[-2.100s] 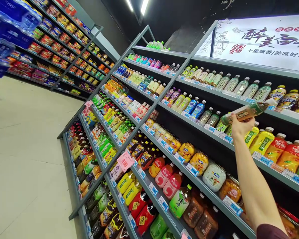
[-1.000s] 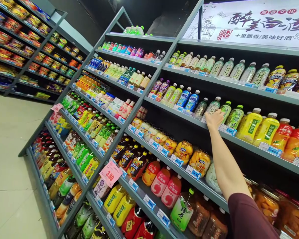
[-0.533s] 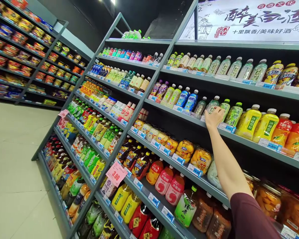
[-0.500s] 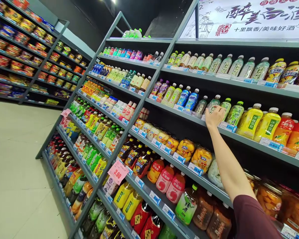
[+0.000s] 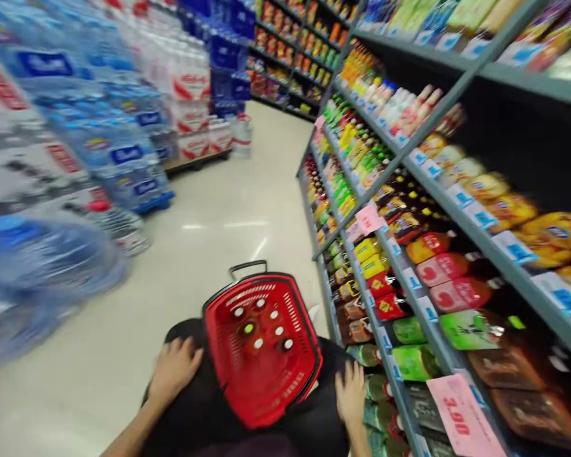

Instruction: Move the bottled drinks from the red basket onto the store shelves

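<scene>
Between my knees stands a red shopping basket (image 5: 261,406) with a black rim and a raised handle (image 5: 248,266). Several bottles with white caps and one bottle with a green cap (image 5: 249,329) are upright inside it, seen from above. My left hand (image 5: 177,367) lies on my black-trousered left leg, its fingers spread and nothing held. On the other leg rests my right hand (image 5: 350,387), also open and holding nothing, close to the lower drink shelves.
A drink shelf unit (image 5: 423,304) runs along the right, with a pink price sign (image 5: 464,412) jutting out. Left are stacked water packs (image 5: 124,158) and large water jugs (image 5: 42,266), blurred. Pale floor (image 5: 228,190) lies between them.
The view has swung down from the upper shelves to my lap and the basket. An arm reaching a shelf bottle is gone from there; both hands now lie on my legs.
</scene>
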{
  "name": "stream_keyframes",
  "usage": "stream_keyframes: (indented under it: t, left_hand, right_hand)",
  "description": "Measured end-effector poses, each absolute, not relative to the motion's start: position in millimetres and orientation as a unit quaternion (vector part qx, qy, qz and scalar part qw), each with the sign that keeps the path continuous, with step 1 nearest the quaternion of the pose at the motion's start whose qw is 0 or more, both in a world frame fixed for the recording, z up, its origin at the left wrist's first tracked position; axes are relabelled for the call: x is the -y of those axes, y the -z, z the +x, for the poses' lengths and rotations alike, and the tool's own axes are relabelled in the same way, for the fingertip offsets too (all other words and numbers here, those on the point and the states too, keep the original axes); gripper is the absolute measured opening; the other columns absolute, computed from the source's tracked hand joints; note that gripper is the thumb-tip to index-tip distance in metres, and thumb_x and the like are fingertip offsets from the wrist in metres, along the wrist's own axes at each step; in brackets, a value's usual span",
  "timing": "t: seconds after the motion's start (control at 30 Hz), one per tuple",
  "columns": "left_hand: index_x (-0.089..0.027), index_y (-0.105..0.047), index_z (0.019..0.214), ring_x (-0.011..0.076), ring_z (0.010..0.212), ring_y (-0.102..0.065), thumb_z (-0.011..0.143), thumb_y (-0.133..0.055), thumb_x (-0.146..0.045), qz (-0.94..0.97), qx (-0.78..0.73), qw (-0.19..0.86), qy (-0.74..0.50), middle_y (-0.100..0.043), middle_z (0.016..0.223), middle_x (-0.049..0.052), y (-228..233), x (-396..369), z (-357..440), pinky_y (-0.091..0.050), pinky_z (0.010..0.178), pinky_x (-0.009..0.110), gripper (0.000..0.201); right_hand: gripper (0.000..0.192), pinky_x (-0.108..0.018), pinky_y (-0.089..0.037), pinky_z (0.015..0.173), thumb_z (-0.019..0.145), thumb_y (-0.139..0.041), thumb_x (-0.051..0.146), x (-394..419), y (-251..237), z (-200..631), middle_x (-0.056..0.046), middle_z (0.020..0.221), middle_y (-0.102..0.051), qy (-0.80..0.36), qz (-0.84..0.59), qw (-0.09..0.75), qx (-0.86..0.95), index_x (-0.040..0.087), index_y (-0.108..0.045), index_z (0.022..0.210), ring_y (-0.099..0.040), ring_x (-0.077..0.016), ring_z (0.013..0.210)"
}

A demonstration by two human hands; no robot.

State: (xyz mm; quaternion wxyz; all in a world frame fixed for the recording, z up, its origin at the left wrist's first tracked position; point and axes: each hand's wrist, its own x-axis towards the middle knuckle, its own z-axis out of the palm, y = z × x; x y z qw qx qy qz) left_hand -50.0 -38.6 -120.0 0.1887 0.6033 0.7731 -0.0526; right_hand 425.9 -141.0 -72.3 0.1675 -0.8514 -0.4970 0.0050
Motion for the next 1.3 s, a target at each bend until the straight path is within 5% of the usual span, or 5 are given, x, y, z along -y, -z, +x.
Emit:
stream_keyframes:
  t: [0.2,0.57,0.8,0.97,1.3]
  left_hand:
    - [-0.013,-0.063,0.118,0.032,0.121,-0.049,0.104,-0.035,-0.034,0.612,-0.771,0.172,0.045,-0.06,0.125,0.017,143.2,73.9,-55.6,-0.035,0.098,0.039,0.038]
    - [-0.008,-0.062,0.126,0.0391,0.124,-0.047,0.097,-0.043,-0.035,0.577,-0.802,0.152,0.018,-0.055,0.133,0.024,149.2,89.3,-33.4,-0.038,0.102,0.049,0.044]
    - [-0.003,-0.023,0.162,0.0507,0.149,-0.027,0.084,-0.065,-0.065,0.443,-0.874,0.201,0.007,-0.028,0.163,0.034,166.8,77.3,-24.8,-0.031,0.115,0.066,0.109]
    - [-0.009,-0.019,0.165,0.0497,0.133,-0.05,0.075,-0.075,-0.069,0.36,-0.894,0.266,0.008,-0.045,0.149,0.035,172.9,55.2,-37.3,-0.04,0.106,0.066,0.122]
    - [-0.01,-0.024,0.163,0.0448,0.13,-0.051,0.08,-0.069,-0.073,0.373,-0.893,0.249,0.027,-0.05,0.141,0.029,187.9,49.6,-44.6,-0.045,0.104,0.055,0.114]
  right_hand:
    - [0.039,-0.081,-0.026,0.115,0.091,-0.051,0.04,196.6,146.7,390.1,-0.006,0.151,-0.063,-0.119,-0.836,-0.016,0.536,0.03,-0.081,0.114,-0.016,-0.0497,0.161]
    - [0.041,-0.075,-0.028,0.119,0.097,-0.046,0.036,206.5,150.0,404.6,-0.015,0.142,-0.068,-0.081,-0.839,0.03,0.537,0.019,-0.079,0.113,-0.029,-0.0423,0.159]
    - [0.041,-0.075,-0.023,0.12,0.098,-0.043,0.035,200.9,150.0,407.6,-0.015,0.142,-0.068,-0.092,-0.841,0.006,0.534,0.018,-0.078,0.112,-0.026,-0.0411,0.159]
    - [0.043,-0.073,-0.016,0.122,0.094,-0.044,0.035,194.4,160.6,413.9,-0.017,0.133,-0.072,-0.093,-0.829,0.003,0.551,0.016,-0.076,0.115,-0.033,-0.0425,0.154]
    - [0.049,-0.035,-0.044,0.112,0.099,-0.041,0.029,114.1,195.2,363.1,-0.016,0.14,-0.062,-0.247,-0.742,-0.025,0.623,0.014,-0.061,0.141,-0.056,-0.0281,0.133]
